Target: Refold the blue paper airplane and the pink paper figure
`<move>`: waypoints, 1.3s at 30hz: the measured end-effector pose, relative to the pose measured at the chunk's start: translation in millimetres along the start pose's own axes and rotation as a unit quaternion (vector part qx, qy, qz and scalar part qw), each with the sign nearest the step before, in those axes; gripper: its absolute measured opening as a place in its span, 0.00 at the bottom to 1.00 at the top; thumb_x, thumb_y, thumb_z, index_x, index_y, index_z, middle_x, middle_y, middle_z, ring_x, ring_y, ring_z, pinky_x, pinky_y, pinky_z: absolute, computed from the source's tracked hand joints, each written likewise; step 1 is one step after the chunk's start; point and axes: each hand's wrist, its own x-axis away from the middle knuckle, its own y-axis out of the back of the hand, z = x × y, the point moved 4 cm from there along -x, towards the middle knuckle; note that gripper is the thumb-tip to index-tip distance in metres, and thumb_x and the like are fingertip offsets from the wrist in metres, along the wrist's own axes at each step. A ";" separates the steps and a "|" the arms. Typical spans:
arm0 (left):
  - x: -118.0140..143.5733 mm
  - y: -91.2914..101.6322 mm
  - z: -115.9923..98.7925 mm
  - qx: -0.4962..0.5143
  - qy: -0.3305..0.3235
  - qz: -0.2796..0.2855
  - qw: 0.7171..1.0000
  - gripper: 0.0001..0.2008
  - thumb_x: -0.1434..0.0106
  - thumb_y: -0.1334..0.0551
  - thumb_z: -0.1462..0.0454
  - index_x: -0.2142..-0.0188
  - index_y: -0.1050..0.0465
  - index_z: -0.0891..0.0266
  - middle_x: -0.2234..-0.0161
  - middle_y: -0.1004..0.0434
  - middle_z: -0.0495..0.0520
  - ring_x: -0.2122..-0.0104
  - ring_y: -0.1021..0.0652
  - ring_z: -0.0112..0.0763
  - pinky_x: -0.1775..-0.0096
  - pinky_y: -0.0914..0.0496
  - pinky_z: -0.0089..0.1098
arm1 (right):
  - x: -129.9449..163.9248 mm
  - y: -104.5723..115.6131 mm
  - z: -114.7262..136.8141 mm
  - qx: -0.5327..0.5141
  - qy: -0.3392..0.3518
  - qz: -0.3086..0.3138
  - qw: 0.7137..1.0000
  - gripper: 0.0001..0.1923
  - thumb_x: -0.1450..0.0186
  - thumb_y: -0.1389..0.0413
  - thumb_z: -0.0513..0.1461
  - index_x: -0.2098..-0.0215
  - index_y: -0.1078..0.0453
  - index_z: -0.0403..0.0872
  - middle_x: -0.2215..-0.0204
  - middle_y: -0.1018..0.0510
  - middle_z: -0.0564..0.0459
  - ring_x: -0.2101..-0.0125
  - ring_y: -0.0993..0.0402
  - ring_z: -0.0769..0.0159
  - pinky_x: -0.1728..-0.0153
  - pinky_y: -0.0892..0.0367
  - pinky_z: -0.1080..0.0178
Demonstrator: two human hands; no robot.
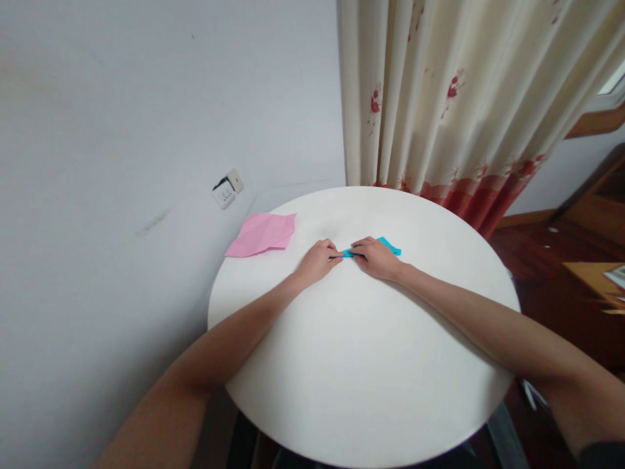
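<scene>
I'm seeing both hands, left (319,260) and right (378,258), pinching blue paper (388,247) near the table's (351,365) far edge; no writing is legible.

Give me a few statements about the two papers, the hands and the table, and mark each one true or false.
1. Both hands, left hand and right hand, press on the blue paper. True.
2. The pink paper lies under the right hand. False: it lies apart, beyond the left hand, near the table's edge.
3. The table is round and white. True.
4. The blue paper is still a flat open sheet. False: it is folded small.
5. A curtain hangs behind the table. True.
</scene>
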 end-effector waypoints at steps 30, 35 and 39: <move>-9.8 -1.3 19.7 0.038 0.064 -0.014 0.997 0.11 0.33 0.40 0.61 0.61 0.18 0.59 0.63 0.18 0.53 0.63 0.22 0.35 0.59 0.30 0.32 | 2.8 2.5 30.6 0.040 0.081 -0.021 0.996 0.22 0.33 0.53 0.30 0.43 0.29 0.43 0.46 0.25 0.42 0.42 0.34 0.53 0.41 0.42 0.50; -9.3 -1.8 20.5 0.046 0.068 -0.018 0.996 0.10 0.33 0.40 0.61 0.62 0.19 0.60 0.63 0.18 0.53 0.64 0.22 0.34 0.59 0.30 0.31 | 5.2 -5.8 27.9 0.048 0.088 0.004 0.995 0.21 0.29 0.55 0.35 0.41 0.31 0.40 0.40 0.29 0.39 0.38 0.37 0.52 0.37 0.46 0.49; -7.8 2.0 16.4 0.021 0.059 -0.019 0.998 0.10 0.33 0.41 0.63 0.60 0.19 0.60 0.63 0.20 0.54 0.64 0.23 0.33 0.59 0.30 0.32 | 4.9 -9.9 23.5 0.030 0.077 0.020 0.996 0.23 0.28 0.54 0.39 0.38 0.34 0.39 0.38 0.32 0.38 0.37 0.39 0.51 0.36 0.46 0.47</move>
